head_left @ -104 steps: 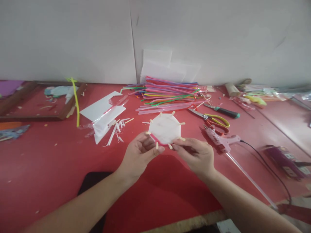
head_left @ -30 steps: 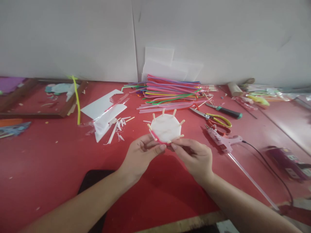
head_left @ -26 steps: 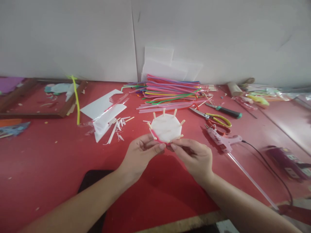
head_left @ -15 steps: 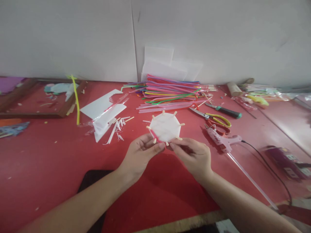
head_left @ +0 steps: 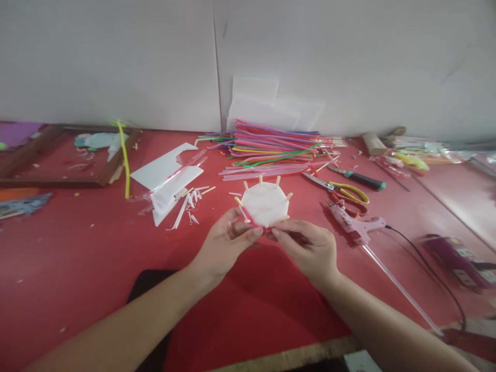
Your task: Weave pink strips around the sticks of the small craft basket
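Between my hands is a white many-sided piece (head_left: 265, 203) with short pale wooden sticks standing around its edge. A pink pipe cleaner (head_left: 248, 216) runs along its lower left side, between the sticks. My left hand (head_left: 227, 240) is closed on the near left edge, thumb and fingers pinching by the pink strand. My right hand (head_left: 310, 245) pinches the near right edge, its thumb close to the left thumb. Both hands hold the piece just above the red table (head_left: 248, 310). The fingertips under the piece are partly hidden.
Behind lies a pile of coloured pipe cleaners (head_left: 275, 144). To the right are scissors (head_left: 341, 188), a green-black cutter (head_left: 362, 179) and a pink glue gun (head_left: 356, 225) with its cord. White sheets (head_left: 166, 175) and paper scraps (head_left: 188, 204) lie left, near a brown frame (head_left: 58, 182).
The white piece has tilted slightly, its near edge dipping so the sticks appear more upright. Both hands keep their pinch and have barely moved. The view has shifted a little.
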{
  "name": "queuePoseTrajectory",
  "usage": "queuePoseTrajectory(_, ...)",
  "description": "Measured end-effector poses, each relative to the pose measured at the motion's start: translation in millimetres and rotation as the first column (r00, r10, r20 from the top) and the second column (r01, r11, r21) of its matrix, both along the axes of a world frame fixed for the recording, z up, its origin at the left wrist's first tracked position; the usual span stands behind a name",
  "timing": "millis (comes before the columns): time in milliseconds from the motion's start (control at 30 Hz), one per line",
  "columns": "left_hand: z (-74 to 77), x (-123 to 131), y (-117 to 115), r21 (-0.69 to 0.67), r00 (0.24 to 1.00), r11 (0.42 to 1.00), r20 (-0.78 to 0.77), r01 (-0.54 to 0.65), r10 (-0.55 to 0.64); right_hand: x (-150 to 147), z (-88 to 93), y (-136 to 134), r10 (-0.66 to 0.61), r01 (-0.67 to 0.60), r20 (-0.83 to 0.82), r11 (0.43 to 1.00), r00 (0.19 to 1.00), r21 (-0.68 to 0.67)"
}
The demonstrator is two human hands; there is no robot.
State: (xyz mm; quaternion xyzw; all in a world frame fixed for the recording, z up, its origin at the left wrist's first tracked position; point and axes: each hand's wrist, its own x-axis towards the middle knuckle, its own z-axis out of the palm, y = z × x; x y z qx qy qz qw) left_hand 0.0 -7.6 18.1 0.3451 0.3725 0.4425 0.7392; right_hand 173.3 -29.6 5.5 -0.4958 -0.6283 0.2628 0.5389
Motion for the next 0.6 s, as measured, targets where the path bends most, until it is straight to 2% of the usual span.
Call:
queuePoseTrajectory(233,0.4,-2.7,-0.1,0.035,0.995,0.998,0.076,0.055,-0.058,-1.9,7.7,-2.3,0.012,-0.011,-0.054,1.000,0.998,0.023)
queuePoseTrajectory(400,-0.7,-2.4,-0.1,0.095,0.999,0.995,0.041,0.031,-0.035,-3.4,9.5,-1.5,0.046,-0.056,-0.178,0.997,0.983,-0.050)
queuePoseTrajectory(600,-2.6,-2.1,0.4,0.079,1.000,0.997,0.001,0.013,-0.013,-4.7,6.9,-0.4,0.066,-0.099,-0.274,0.989,0.959,-0.110)
